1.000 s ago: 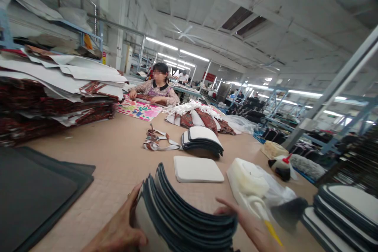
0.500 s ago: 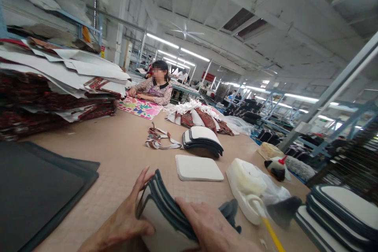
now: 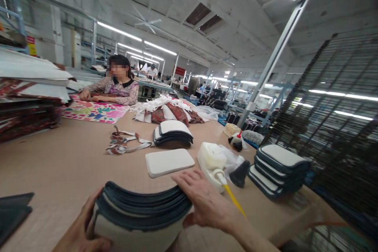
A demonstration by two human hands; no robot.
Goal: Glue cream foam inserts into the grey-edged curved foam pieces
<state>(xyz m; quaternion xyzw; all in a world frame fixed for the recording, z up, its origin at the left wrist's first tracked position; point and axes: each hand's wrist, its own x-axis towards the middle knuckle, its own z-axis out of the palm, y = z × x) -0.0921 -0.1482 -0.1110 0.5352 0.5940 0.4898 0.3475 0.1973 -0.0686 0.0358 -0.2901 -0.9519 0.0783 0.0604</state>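
Note:
A curved stack of padded panels [image 3: 138,220], dark-edged with a pale face, is held on edge near the front of the table. My left hand [image 3: 85,228] grips its left end, thumb on the near pale face and fingers behind. Around the right end, my right hand [image 3: 196,195] is closed, fingers over the top corner and thumb on the near side. Just beyond lies a flat cream panel [image 3: 169,162]. Behind that is a smaller arched stack of similar panels [image 3: 173,132].
A white jug [image 3: 211,157] with a yellow-handled brush [image 3: 233,201] stands right of centre. Farther right is a taller panel stack [image 3: 279,169]. Patterned straps [image 3: 126,141] lie left of the arched stack. Across the table, a person [image 3: 118,82] sits at floral cloth [image 3: 94,110].
My view has swung to the right. The panel stack has turned from slanting away to broadside, and my hands have spread apart to its two ends.

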